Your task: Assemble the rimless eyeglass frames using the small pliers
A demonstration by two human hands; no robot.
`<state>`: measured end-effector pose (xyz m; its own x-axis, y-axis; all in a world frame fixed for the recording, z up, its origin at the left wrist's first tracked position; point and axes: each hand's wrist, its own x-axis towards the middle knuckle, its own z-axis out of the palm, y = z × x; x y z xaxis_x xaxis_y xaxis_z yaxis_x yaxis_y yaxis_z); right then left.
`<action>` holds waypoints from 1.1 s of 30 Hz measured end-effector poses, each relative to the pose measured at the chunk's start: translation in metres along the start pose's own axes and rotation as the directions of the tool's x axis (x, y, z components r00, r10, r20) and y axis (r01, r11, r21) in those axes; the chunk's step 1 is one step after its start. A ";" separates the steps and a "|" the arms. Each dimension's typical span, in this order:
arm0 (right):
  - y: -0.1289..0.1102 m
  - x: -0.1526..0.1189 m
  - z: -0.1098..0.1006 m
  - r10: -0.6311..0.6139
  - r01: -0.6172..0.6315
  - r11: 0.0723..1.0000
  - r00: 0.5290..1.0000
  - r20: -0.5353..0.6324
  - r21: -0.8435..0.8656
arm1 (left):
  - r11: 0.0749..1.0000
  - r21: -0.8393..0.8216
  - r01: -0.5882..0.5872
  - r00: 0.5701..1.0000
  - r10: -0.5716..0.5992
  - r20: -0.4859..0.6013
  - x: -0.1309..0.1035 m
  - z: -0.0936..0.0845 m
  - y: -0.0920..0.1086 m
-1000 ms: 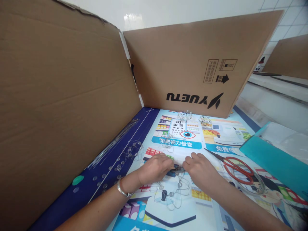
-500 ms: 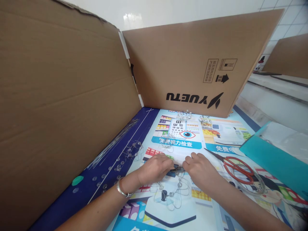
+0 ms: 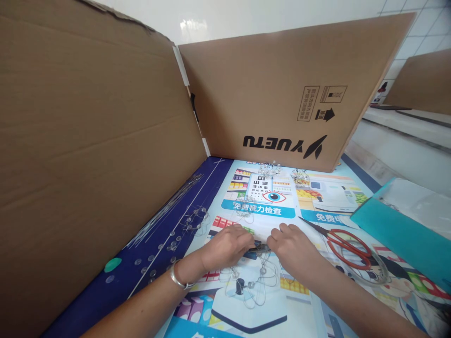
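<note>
Both hands are over the printed sheet, close together with a small gap between their fingertips. My left hand (image 3: 228,245), with a silver bangle at its wrist, is closed in a pinch. Across from it my right hand (image 3: 293,245) is closed too, its fingertips curled in. Below and between them hangs a beaded wire ring (image 3: 251,284), made of thin wire loops with clear beads. Its upper part runs up to the fingers of both hands. The exact spot each hand grips is partly hidden, and a dark patch shows between the fingertips.
Red-handled scissors (image 3: 348,246) lie over a clear ring-shaped coil (image 3: 382,277) at right, near a teal packet (image 3: 398,234). Loose beads (image 3: 172,245) and straight wires (image 3: 165,211) are at left. Beaded pieces (image 3: 244,206) lie farther back. Cardboard walls (image 3: 282,84) stand behind and left.
</note>
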<state>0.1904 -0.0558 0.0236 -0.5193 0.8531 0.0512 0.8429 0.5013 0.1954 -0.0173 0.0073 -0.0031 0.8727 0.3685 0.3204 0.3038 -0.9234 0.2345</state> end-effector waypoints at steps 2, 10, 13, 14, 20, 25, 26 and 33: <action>0.000 0.000 0.000 0.000 0.000 1.000 1.000 -0.006 0.005 | 1.000 -0.004 -0.005 1.000 0.005 -0.003 0.000 0.000 0.000; 0.000 0.001 0.000 -0.003 0.003 1.000 1.000 0.014 -0.008 | 1.000 -0.001 -0.009 1.000 0.009 -0.011 -0.001 0.001 -0.001; 0.000 0.001 0.000 -0.003 0.003 1.000 1.000 0.011 -0.009 | 1.000 0.001 -0.010 1.000 0.010 -0.011 -0.001 0.001 -0.001; 0.000 0.001 0.000 -0.002 0.002 1.000 1.000 0.007 -0.009 | 1.000 0.001 -0.009 1.000 0.009 -0.011 -0.001 0.001 -0.001; 0.000 0.000 -0.001 -0.003 0.003 1.000 1.000 0.008 -0.009 | 1.000 -0.008 -0.014 1.000 0.014 -0.019 0.000 0.001 -0.001; -0.001 0.000 -0.001 0.001 -0.001 1.000 1.000 -0.003 0.008 | 1.000 0.002 -0.016 1.000 0.016 -0.013 0.000 0.001 -0.001; -0.001 0.000 -0.001 0.000 0.000 1.000 1.000 -0.004 0.010 | 1.000 0.002 -0.015 1.000 0.015 -0.010 -0.001 0.001 -0.001; 0.000 0.000 -0.001 0.004 -0.004 1.000 1.000 0.003 0.007 | 1.000 0.000 -0.014 1.000 0.014 -0.016 0.000 0.000 0.000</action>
<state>0.1898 -0.0561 0.0246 -0.5154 0.8556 0.0486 0.8460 0.4989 0.1879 -0.0174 0.0074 -0.0036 0.8704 0.3577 0.3384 0.2919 -0.9283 0.2304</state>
